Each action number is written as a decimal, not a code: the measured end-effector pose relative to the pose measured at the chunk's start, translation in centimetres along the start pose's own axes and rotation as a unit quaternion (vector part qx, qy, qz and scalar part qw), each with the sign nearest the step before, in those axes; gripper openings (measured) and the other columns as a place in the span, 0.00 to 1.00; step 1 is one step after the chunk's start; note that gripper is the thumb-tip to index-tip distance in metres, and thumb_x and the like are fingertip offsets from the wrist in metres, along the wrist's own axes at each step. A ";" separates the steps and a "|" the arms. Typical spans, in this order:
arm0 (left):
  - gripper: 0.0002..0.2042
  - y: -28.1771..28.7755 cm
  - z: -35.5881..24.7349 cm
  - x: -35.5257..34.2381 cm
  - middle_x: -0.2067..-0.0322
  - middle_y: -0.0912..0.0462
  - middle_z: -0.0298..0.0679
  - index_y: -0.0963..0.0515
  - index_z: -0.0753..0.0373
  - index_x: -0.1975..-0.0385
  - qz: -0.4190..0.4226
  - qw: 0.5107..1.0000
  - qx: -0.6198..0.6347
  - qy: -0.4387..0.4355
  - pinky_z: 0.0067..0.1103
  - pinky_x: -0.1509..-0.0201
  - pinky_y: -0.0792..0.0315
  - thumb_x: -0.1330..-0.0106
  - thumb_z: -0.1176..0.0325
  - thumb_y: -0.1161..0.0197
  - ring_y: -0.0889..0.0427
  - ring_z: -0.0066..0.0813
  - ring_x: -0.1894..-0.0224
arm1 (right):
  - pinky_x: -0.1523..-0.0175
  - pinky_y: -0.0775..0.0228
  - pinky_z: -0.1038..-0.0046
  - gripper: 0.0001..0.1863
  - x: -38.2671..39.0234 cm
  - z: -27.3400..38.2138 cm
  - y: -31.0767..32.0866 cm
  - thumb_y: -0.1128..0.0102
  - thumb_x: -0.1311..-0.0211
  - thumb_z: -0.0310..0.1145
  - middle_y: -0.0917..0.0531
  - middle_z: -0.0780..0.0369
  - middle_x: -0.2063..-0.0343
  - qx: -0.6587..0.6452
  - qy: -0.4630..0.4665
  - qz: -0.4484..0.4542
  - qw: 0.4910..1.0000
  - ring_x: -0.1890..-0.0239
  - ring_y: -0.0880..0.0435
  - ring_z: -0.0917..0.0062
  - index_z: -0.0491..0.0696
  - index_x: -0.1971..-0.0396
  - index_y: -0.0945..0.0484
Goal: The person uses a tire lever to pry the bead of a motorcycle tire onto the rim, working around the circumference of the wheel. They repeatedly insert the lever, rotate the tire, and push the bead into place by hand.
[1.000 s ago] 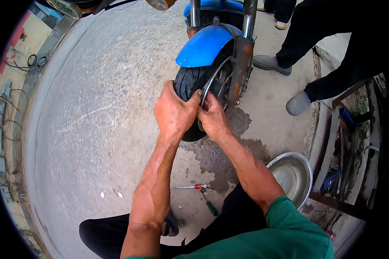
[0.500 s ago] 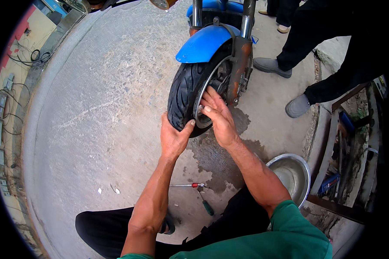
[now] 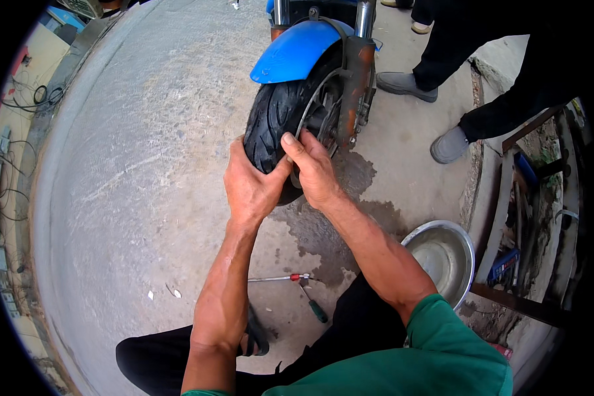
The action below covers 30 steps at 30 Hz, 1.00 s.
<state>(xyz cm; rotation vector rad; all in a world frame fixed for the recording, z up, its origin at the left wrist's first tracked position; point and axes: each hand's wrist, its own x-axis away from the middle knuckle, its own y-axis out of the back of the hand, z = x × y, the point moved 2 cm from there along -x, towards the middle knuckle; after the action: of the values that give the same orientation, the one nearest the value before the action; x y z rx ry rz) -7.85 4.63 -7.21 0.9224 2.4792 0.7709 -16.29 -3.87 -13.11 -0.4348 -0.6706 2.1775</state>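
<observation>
A black, grooved tyre (image 3: 268, 119) sits on the front wheel of a motorbike, under a blue mudguard (image 3: 297, 54). My left hand (image 3: 252, 188) wraps round the tread from the left, its fingers hidden behind the tyre. From the right, my right hand (image 3: 315, 173) grips the tyre's near part. Its thumb presses on the tyre beside my left thumb, and its fingers curl in at the wheel rim, partly hidden. Right of the wheel runs a rusty fork leg (image 3: 358, 89).
A metal basin (image 3: 435, 257) stands by my right forearm. A red-handled tool (image 3: 296, 277) and a green-handled screwdriver (image 3: 317, 310) lie on the ground below. Wet concrete (image 3: 317, 228) spreads under the wheel. Another person's shoes (image 3: 406, 86) are at the right, near a metal frame (image 3: 505, 218).
My right thumb has moved from the rim onto the tyre, close to my left thumb. Both hands sit a little higher and further left, and the whole view has shifted slightly.
</observation>
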 end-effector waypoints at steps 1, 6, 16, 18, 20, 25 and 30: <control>0.32 0.0 0.3 0.0 0.57 0.14 0.52 0.25 0.70 0.48 -0.002 1.000 0.008 0.010 0.31 0.48 0.21 0.44 0.53 0.23 0.13 0.41 0.55 | 0.38 0.29 0.73 0.34 0.1 -0.3 0.0 0.34 0.30 0.53 0.18 0.58 0.47 0.010 0.002 -0.004 1.000 0.45 0.21 0.77 0.38 0.39 0.27; 0.26 -0.5 3.1 -0.5 0.65 0.13 0.51 0.24 0.68 0.53 -0.055 0.997 0.045 -0.002 0.33 0.54 0.20 0.44 0.58 0.23 0.11 0.43 0.61 | 0.44 0.25 0.71 0.34 0.2 -1.1 -0.6 0.29 0.34 0.52 0.17 0.58 0.52 0.103 0.015 -0.040 0.994 0.50 0.19 0.77 0.39 0.43 0.25; 0.35 -1.2 6.8 2.1 0.51 0.19 0.50 0.33 0.71 0.43 0.053 0.988 0.145 0.009 0.31 0.42 0.24 0.45 0.62 0.22 0.18 0.38 0.49 | 0.40 0.25 0.62 0.34 3.3 1.4 -1.0 0.27 0.38 0.39 0.22 0.52 0.46 0.286 0.096 -0.077 0.950 0.46 0.18 0.63 0.39 0.36 0.29; 0.41 -1.0 6.9 2.1 0.45 0.22 0.52 0.36 0.74 0.36 0.034 0.989 0.141 -0.024 0.32 0.37 0.26 0.46 0.63 0.21 0.20 0.39 0.43 | 0.40 0.24 0.63 0.33 3.4 2.2 -0.8 0.30 0.35 0.38 0.22 0.52 0.47 0.323 0.129 -0.081 0.934 0.45 0.18 0.65 0.37 0.35 0.30; 0.45 -0.6 3.2 1.3 0.41 0.25 0.56 0.39 0.75 0.32 -0.005 0.995 0.089 -0.042 0.33 0.35 0.27 0.46 0.63 0.21 0.23 0.40 0.38 | 0.42 0.23 0.64 0.31 3.5 1.8 0.3 0.32 0.32 0.38 0.22 0.52 0.47 0.273 0.103 -0.061 0.954 0.45 0.18 0.66 0.37 0.35 0.30; 0.34 0.0 -0.5 -1.6 0.56 0.15 0.56 0.28 0.73 0.44 -0.003 0.999 -0.005 -0.042 0.35 0.48 0.21 0.46 0.60 0.22 0.13 0.49 0.54 | 0.43 0.22 0.68 0.29 3.2 0.8 0.5 0.36 0.28 0.41 0.22 0.53 0.47 0.191 0.059 -0.052 0.978 0.46 0.17 0.70 0.35 0.38 0.29; 0.25 0.0 1.6 -1.7 0.62 0.13 0.52 0.24 0.70 0.51 -0.041 0.998 0.044 -0.009 0.32 0.50 0.21 0.45 0.64 0.24 0.12 0.40 0.58 | 0.46 0.20 0.69 0.27 3.1 0.4 -0.1 0.36 0.29 0.40 0.21 0.54 0.49 0.213 0.046 -0.047 0.975 0.48 0.16 0.70 0.35 0.40 0.27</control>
<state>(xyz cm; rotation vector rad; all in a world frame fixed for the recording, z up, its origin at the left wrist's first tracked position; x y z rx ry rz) -5.84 4.07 -8.13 0.8484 2.5351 0.6291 -18.42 -1.53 -12.98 -0.2658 -0.1576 2.1205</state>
